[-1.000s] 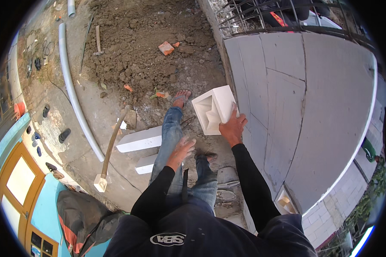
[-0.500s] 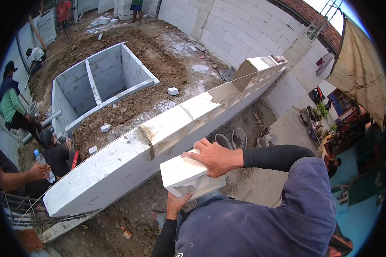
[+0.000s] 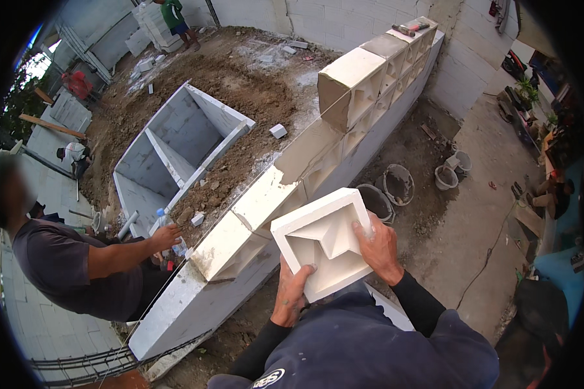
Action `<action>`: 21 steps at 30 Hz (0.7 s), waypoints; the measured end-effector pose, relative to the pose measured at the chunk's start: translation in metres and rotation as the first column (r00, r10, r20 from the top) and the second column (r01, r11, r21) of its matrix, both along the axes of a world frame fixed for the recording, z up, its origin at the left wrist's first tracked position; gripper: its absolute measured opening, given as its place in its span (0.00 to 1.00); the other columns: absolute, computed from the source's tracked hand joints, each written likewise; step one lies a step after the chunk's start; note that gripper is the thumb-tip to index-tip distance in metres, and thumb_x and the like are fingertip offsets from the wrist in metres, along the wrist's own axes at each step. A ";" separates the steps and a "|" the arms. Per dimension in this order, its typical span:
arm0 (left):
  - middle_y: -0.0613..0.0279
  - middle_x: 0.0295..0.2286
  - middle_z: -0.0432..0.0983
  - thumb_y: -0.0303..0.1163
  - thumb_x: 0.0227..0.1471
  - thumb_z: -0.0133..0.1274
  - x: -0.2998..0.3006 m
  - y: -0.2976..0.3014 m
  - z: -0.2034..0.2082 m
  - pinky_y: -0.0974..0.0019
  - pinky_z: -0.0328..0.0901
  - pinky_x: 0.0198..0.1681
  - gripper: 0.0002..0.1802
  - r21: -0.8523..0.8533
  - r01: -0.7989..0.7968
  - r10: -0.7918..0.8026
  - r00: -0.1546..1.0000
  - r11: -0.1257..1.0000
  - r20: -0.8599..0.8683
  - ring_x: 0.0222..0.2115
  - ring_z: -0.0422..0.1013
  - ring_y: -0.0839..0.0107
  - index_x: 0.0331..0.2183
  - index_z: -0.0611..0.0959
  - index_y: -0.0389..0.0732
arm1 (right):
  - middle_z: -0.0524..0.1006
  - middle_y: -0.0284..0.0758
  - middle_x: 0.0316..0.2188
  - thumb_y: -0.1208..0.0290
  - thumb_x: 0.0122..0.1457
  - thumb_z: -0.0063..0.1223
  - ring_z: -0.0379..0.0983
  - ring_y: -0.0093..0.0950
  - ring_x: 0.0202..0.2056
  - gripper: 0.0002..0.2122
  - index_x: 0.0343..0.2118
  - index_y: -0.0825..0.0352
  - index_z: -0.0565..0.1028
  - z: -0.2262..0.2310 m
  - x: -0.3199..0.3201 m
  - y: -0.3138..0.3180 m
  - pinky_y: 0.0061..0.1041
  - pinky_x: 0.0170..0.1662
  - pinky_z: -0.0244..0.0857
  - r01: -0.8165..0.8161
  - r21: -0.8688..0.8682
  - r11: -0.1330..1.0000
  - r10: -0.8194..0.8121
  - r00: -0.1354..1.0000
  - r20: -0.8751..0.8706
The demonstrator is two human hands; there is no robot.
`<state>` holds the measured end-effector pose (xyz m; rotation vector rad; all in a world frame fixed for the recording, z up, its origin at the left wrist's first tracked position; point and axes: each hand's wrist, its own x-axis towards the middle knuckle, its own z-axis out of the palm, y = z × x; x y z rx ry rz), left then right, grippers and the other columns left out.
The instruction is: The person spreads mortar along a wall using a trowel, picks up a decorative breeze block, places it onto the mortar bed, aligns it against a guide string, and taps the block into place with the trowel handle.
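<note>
I hold a white square ventilation block (image 3: 328, 243), its recessed face with slanted ridges turned up toward me. My left hand (image 3: 292, 293) grips the lower left edge, thumb over the rim. On the right edge, my right hand (image 3: 379, 249) is closed, its thumb reaching into the recess. Just beyond the block runs a low grey block wall (image 3: 191, 318) topped by a row of similar ventilation blocks (image 3: 224, 249). Grey mortar (image 3: 311, 150) coats part of that row. Farther along, a second course of blocks (image 3: 350, 70) stands on it.
A taut string follows the wall. At its far end lies a hand tool (image 3: 403, 30). Several buckets (image 3: 396, 185) stand right of the wall. Beyond it is a divided block-lined pit (image 3: 169, 155). A co-worker (image 3: 65, 259) at left holds a clear bottle (image 3: 162, 217). Rebar (image 3: 78, 369) lies lower left.
The block has been tilted so its recessed face points up. My right hand has shifted from its top to its right edge. The view has turned, and the co-worker at left shows more fully.
</note>
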<state>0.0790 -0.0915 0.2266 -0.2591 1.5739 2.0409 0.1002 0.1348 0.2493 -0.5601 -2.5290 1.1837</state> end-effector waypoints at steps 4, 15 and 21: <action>0.49 0.55 0.70 0.34 0.45 0.69 -0.035 0.014 0.030 0.58 0.65 0.58 0.53 -0.097 0.111 -0.125 0.981 0.989 -0.151 0.54 0.70 0.60 0.67 0.59 0.37 | 0.81 0.53 0.31 0.61 0.63 0.56 0.79 0.55 0.35 0.18 0.47 0.73 0.77 -0.003 -0.056 0.043 0.47 0.40 0.72 -0.101 -0.080 0.992 0.098 0.994 -0.038; 0.43 0.50 0.72 0.32 0.43 0.68 -0.149 0.002 0.072 0.57 0.67 0.56 0.59 -0.166 0.071 -0.127 0.925 0.984 -0.357 0.50 0.73 0.56 0.70 0.53 0.34 | 0.80 0.55 0.34 0.64 0.60 0.57 0.78 0.54 0.40 0.16 0.43 0.74 0.76 0.043 -0.184 0.055 0.46 0.43 0.71 -0.235 -0.089 0.968 0.215 0.957 -0.193; 0.44 0.53 0.72 0.29 0.37 0.74 -0.187 0.017 0.088 0.56 0.67 0.59 0.65 -0.169 0.039 -0.143 0.734 0.985 -0.664 0.55 0.72 0.54 0.69 0.51 0.38 | 0.80 0.51 0.35 0.68 0.60 0.61 0.80 0.48 0.36 0.18 0.50 0.74 0.76 0.036 -0.221 0.050 0.40 0.41 0.71 -0.158 -0.025 0.987 0.125 0.860 -0.495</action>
